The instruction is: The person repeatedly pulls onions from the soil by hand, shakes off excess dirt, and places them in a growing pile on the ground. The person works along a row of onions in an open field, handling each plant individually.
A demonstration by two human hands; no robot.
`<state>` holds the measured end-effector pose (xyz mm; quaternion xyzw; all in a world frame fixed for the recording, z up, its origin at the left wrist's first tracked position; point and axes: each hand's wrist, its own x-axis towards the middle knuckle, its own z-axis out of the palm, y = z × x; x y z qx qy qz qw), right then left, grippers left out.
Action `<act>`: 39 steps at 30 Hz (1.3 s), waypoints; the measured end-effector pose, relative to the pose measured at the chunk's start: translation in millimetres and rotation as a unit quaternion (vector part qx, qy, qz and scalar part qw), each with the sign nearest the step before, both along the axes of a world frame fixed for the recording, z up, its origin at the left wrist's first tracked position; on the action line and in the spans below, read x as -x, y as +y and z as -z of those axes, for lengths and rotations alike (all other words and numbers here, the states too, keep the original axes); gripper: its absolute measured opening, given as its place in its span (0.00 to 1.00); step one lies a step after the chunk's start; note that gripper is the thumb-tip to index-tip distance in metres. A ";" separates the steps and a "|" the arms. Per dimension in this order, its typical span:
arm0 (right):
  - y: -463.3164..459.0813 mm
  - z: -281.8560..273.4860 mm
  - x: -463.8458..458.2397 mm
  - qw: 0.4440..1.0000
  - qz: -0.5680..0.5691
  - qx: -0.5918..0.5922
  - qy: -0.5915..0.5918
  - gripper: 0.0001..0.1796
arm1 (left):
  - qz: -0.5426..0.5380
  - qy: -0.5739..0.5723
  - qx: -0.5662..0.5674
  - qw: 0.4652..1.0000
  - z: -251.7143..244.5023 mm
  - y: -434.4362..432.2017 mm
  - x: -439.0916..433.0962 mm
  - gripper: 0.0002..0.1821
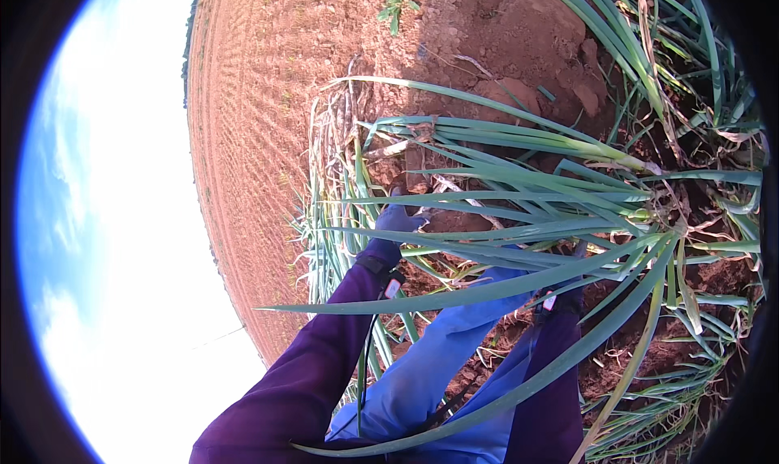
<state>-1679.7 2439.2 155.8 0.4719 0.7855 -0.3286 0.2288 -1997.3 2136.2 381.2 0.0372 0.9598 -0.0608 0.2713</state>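
Note:
My left hand (398, 218), in a bluish glove, is stretched out over the soil with its thumb apart from the fingers. Nothing shows in its grasp. Beside it lies a pile of pulled green onions (331, 220) with long leaves. My right hand (578, 251) is mostly covered by the leaves of a large green onion clump (608, 220), so its grip cannot be made out. The clump's leaves fan from a base at the right across the view, some close to the camera. Both wrists carry black straps with small tags, the left wrist strap (380, 269) showing most plainly.
More green onions (645, 56) grow at the upper right, and others (669, 403) at the lower right. Reddish clods (529, 25) and dry stalks lie around. My blue-trousered leg (420, 366) is beneath my arms. A ploughed field (255, 129) stretches away leftward.

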 end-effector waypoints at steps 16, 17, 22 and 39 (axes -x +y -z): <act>-54.9 -84.4 1.1 0.367 0.605 0.575 0.410 0.17 | 0.311 0.004 0.013 0.950 -135.9 -24.5 28.9 0.26; -64.6 -105.2 2.9 0.299 0.590 0.618 0.425 0.17 | 0.298 0.025 0.042 0.953 -157.8 -42.2 33.7 0.24; -99.1 -223.5 11.7 0.273 0.652 0.569 0.420 0.15 | 0.106 -0.005 -0.092 0.990 -255.2 -136.9 86.9 0.14; -89.5 -470.5 -5.8 0.625 0.422 0.330 0.568 0.17 | 0.175 -0.050 -0.336 0.924 -256.9 105.7 -136.3 0.28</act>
